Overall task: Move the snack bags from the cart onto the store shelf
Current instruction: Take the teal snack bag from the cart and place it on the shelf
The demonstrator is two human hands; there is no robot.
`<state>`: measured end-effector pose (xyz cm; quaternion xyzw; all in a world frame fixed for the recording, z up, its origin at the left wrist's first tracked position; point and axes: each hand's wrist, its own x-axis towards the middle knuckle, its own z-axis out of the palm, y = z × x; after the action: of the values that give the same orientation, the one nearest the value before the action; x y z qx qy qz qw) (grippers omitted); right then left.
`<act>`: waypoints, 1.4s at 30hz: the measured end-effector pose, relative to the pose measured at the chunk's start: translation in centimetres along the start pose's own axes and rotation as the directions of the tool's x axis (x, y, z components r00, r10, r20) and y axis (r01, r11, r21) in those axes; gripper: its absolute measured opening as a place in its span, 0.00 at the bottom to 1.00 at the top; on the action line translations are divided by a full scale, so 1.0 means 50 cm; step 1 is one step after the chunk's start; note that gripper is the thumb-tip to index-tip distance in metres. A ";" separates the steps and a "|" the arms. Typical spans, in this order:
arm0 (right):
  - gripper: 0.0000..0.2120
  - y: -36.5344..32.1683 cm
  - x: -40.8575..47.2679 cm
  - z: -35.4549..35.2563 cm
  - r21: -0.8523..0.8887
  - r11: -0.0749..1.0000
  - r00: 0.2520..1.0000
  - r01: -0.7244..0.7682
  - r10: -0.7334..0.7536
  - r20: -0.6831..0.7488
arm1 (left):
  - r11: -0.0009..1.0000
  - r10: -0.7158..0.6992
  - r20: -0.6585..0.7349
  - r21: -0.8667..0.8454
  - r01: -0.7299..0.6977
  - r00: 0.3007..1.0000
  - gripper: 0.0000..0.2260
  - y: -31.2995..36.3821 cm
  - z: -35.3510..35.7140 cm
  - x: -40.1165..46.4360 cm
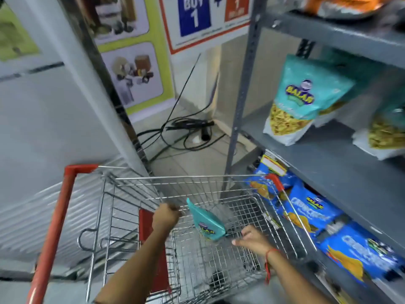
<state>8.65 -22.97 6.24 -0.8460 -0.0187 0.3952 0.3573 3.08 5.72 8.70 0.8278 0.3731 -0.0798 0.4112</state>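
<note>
A teal snack bag [207, 223] stands tilted inside the wire cart [219, 177], leaning toward the far side. My left hand [165, 217] is closed in a fist just left of the bag's top edge, apparently around a wire bar of the cart's rear flap. Fingers apart, my right hand [252, 239] is just right of the bag's lower corner and holds nothing. On the grey shelf [328, 159] to the right stand matching teal bags [300, 99], with another [385, 132] at the frame edge.
Blue chip bags [311, 213] fill the lower shelf beside the cart. The shelf's grey upright post [243, 102] rises just beyond the cart's front. Black cables [188, 128] lie on the floor ahead. The cart's red handle [52, 233] runs along its left side.
</note>
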 end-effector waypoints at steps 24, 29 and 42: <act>0.19 0.060 0.177 0.131 0.225 0.973 0.997 0.051 -0.035 -0.072 | 0.992 -0.012 0.052 0.122 0.005 0.999 0.04 -0.056 0.196 0.179; 0.10 0.046 0.148 0.139 0.361 0.931 0.945 0.052 0.071 -0.320 | 0.991 0.040 0.044 0.123 -0.045 0.998 0.04 -0.070 0.191 0.132; 0.06 -0.081 -0.142 -0.103 0.431 0.810 0.785 0.397 -0.057 -0.616 | 0.815 0.466 0.116 -0.444 -0.374 0.877 0.05 0.190 0.027 -0.064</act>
<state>8.31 -25.22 15.61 -0.7797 0.0958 0.0609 0.6158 7.56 -0.67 15.14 0.7714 0.1408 0.0024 0.6206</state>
